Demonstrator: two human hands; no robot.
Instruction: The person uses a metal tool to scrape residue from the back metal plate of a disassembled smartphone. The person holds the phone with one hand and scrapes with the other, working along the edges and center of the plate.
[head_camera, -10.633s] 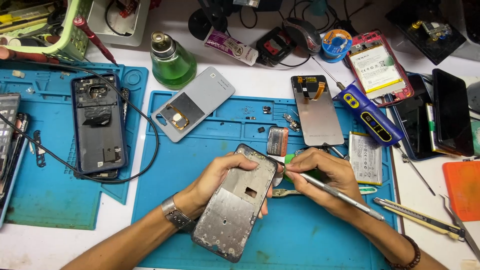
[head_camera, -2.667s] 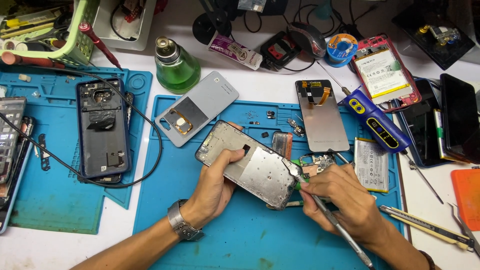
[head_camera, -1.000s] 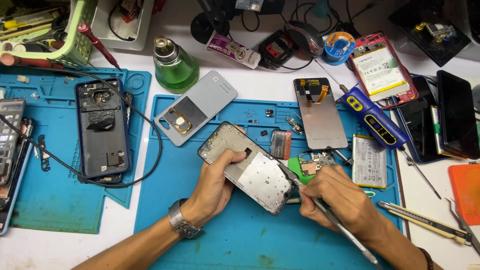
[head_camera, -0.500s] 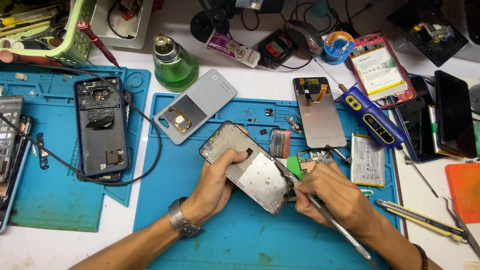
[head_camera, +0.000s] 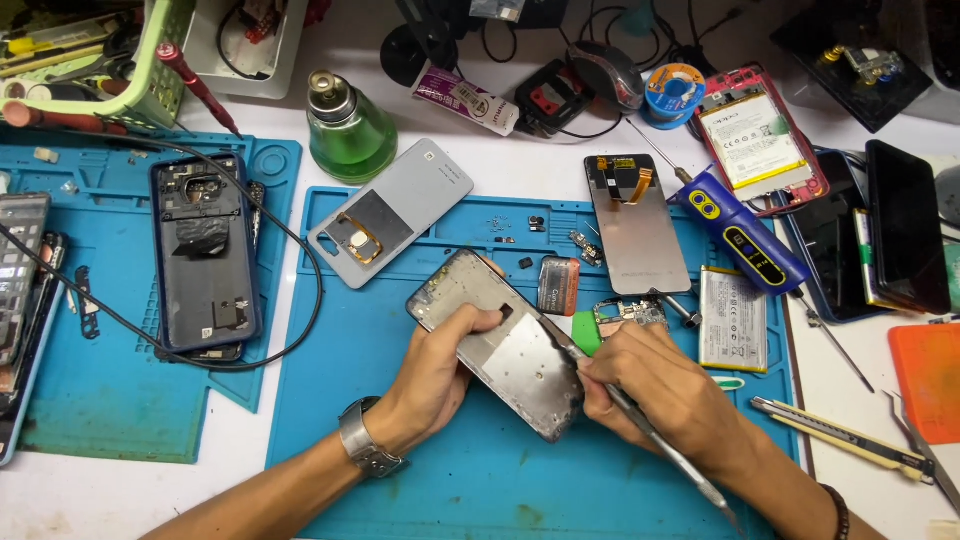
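Head view, single frame: grey metal phone mid-frame (head_camera: 500, 345), stripped and bare, held tilted above the large blue silicone work mat (head_camera: 480, 480), its long axis running from 10 o'clock to 4 o'clock. Left hand (head_camera: 437, 378) closed around the frame's lower long edge, thumb pressed flat on the inner face, fingers hidden beneath; silver wristwatch (head_camera: 365, 452) on that wrist. Right hand (head_camera: 655, 390) at 3 o'clock of the frame, pinched shut on a slim metal pry tool (head_camera: 655, 438), whose tip meets the frame's right edge and whose handle trails toward 5 o'clock. Handling note, as a judgement: the tip is best kept shallow and slid along the seam, the left thumb bracing against it, so the thin metal does not bend. At 12 o'clock of the frame, a small rust-coloured rectangular component (head_camera: 558, 287); at 1 o'clock, a grey display panel with orange flex cable (head_camera: 636, 225); at 11 o'clock, a silver back cover (head_camera: 392, 212) and a green glass bottle (head_camera: 347, 128); at 9 o'clock, a dark opened phone (head_camera: 204, 253) on a second blue mat; at 3 o'clock, a white battery (head_camera: 732, 318).
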